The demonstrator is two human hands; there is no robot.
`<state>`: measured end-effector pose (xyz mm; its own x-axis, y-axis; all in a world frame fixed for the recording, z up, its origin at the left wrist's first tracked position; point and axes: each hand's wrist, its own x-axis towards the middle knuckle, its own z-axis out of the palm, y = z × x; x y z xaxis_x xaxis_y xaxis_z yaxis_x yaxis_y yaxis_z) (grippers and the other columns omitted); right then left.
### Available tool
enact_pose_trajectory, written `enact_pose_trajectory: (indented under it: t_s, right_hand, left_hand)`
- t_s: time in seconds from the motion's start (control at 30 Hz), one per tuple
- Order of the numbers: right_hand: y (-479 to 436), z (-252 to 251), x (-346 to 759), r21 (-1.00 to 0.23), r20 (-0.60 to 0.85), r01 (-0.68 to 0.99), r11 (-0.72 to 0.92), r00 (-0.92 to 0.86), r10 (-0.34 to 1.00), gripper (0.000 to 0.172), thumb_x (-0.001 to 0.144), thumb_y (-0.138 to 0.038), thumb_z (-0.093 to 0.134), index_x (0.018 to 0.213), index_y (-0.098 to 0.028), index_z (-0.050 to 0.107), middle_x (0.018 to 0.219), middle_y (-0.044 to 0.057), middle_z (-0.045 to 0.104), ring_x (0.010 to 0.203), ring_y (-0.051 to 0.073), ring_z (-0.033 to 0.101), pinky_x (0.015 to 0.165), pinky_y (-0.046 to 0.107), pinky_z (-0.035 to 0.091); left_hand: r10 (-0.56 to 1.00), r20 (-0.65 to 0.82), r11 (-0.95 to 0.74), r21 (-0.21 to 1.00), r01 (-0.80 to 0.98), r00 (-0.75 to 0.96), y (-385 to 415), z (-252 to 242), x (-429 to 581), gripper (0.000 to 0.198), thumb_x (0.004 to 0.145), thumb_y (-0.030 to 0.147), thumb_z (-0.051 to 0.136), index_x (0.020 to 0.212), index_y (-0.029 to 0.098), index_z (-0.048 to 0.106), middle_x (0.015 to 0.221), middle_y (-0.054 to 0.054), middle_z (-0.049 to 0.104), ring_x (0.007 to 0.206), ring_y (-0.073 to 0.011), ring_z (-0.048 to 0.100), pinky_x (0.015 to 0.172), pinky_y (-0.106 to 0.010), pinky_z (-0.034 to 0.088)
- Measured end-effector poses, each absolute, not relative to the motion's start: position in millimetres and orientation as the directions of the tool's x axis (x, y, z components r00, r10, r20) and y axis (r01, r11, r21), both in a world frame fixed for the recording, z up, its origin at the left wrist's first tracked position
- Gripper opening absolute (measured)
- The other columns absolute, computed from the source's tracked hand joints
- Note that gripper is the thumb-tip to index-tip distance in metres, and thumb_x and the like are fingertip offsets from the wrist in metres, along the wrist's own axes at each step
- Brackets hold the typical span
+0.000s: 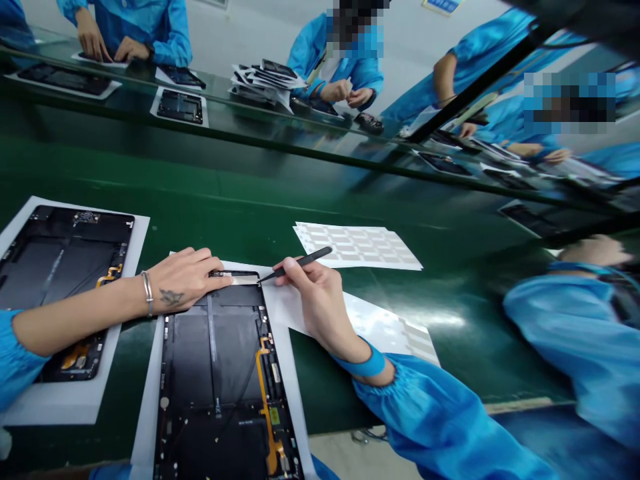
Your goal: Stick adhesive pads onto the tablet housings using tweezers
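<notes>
- My right hand (323, 297) is pinching tweezers (315, 255) at the tablet shell's (193, 360) top right corner.
- My left hand (183, 283), fingers slightly spread, is touching a pale strip (245, 281) along the shell's top.

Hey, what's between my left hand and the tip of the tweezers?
In the head view, a pale strip at the top of the device fills the stretch from your left hand to the tip of the tweezers.

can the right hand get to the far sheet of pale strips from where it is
Probably yes: the right hand is close to the far sheet of pale strips, and nothing seems to block the way, though it is holding black tweezers.
</notes>
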<state>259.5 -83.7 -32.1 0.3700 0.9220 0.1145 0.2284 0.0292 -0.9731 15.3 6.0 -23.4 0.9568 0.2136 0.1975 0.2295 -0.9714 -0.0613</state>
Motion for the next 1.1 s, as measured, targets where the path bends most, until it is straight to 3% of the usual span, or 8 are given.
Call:
enact_pose_trajectory:
  t_s: [0.13, 0.43, 0.6, 0.8, 1.1]
  right_hand:
    - [-81.5, -30.6, 260.4, -0.982, 0.058, 0.186, -0.009, 0.354, 0.933, 0.043, 0.075, -0.060, 0.074, 0.069, -0.017, 0.072, 0.059, 0.005, 0.066, 0.060, 0.018, 0.060, 0.064, 0.033, 0.050]
    - [-73.6, -33.3, 263.5, -0.955, 0.053, 0.295, -0.036, 0.291, 0.955, 0.048, 0.077, -0.064, 0.069, 0.073, -0.017, 0.070, 0.057, 0.005, 0.066, 0.056, 0.019, 0.061, 0.059, 0.033, 0.050]
    - [-80.2, -28.2, 266.7, -0.885, 0.253, 0.454, 0.106, 0.276, 0.927, 0.042, 0.085, -0.058, 0.064, 0.072, -0.019, 0.071, 0.061, 0.004, 0.067, 0.060, 0.020, 0.064, 0.061, 0.033, 0.051]
    - [-88.6, -22.6, 268.2, -0.697, 0.540, 0.593, 0.405, 0.062, 0.839, 0.025, 0.092, -0.043, 0.064, 0.085, -0.022, 0.076, 0.082, 0.007, 0.073, 0.081, 0.023, 0.068, 0.074, 0.036, 0.054]
    - [-84.7, -22.3, 271.0, -0.826, 0.402, 0.497, 0.264, 0.193, 0.895, 0.034, 0.092, -0.051, 0.062, 0.089, -0.021, 0.076, 0.083, 0.006, 0.074, 0.076, 0.022, 0.070, 0.071, 0.035, 0.055]
  left_hand:
    - [0.231, 0.173, -0.969, -0.044, 0.241, 0.957, 5.5, -23.2, 16.3, 0.036, 0.094, 0.014, 0.051, 0.127, 0.024, 0.060, 0.113, -0.007, 0.064, 0.094, -0.0214, 0.054, 0.074, -0.031, 0.041]
    - [0.208, 0.165, -0.971, -0.080, 0.223, 0.964, 6.9, -22.2, 15.8, 0.035, 0.094, 0.015, 0.053, 0.127, 0.023, 0.060, 0.111, -0.008, 0.065, 0.093, -0.0215, 0.055, 0.070, -0.030, 0.039]
    - [0.207, 0.149, -0.971, -0.092, 0.222, 0.967, 7.8, -21.9, 14.1, 0.038, 0.093, 0.013, 0.053, 0.129, 0.023, 0.058, 0.113, -0.008, 0.064, 0.094, -0.0214, 0.054, 0.070, -0.030, 0.039]
    - [0.268, 0.048, -0.955, -0.116, 0.272, 0.962, 2.5, -8.4, 20.2, 0.042, 0.095, 0.015, 0.050, 0.134, 0.028, 0.057, 0.112, -0.008, 0.061, 0.093, -0.0218, 0.052, 0.070, -0.030, 0.041]
    - [0.334, -0.159, -0.938, -0.152, 0.312, 0.929, -3.4, 8.8, 59.1, 0.056, 0.097, 0.019, 0.050, 0.149, 0.041, 0.044, 0.109, -0.009, 0.058, 0.091, -0.0231, 0.056, 0.067, -0.029, 0.044]
